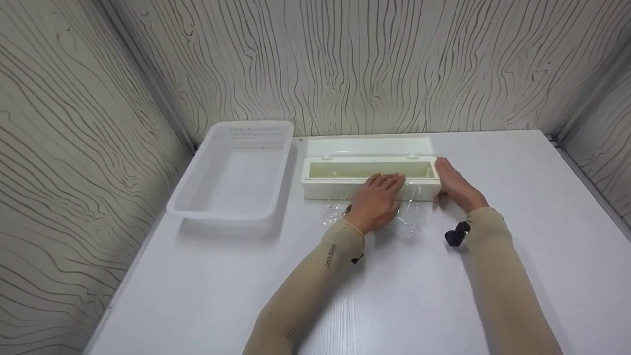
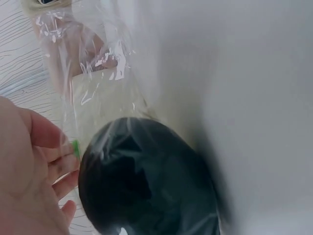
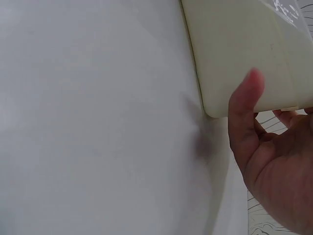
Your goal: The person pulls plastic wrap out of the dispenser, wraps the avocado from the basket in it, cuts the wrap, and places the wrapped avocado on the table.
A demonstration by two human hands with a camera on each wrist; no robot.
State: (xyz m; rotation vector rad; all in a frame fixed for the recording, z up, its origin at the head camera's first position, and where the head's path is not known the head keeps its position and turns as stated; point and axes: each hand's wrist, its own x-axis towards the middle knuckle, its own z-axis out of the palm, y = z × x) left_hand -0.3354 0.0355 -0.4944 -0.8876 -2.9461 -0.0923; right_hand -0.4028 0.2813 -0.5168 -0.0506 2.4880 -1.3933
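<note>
A long cream plastic wrap dispenser box (image 1: pixel 315 190) lies lengthwise at the back of the table, its hinged lid (image 1: pixel 369 146) folded back. Crinkled clear film (image 1: pixel 409 217) hangs over its front edge onto the table. My left hand (image 1: pixel 377 202) reaches over the front edge, straight fingers on the film at the rim. At the box's right end, my right hand (image 1: pixel 456 185) grips the corner; the right wrist view shows its thumb (image 3: pixel 247 93) along the front face and fingers at the end. A dark rounded thing (image 2: pixel 142 181) lies under film in the left wrist view.
A white plastic basket (image 1: pixel 244 217) stands left of the box. Patterned wall panels (image 1: pixel 365 69) rise behind and beside the white table (image 1: pixel 404 305). A black device (image 1: pixel 456 234) sits at the right wrist, by the sleeve.
</note>
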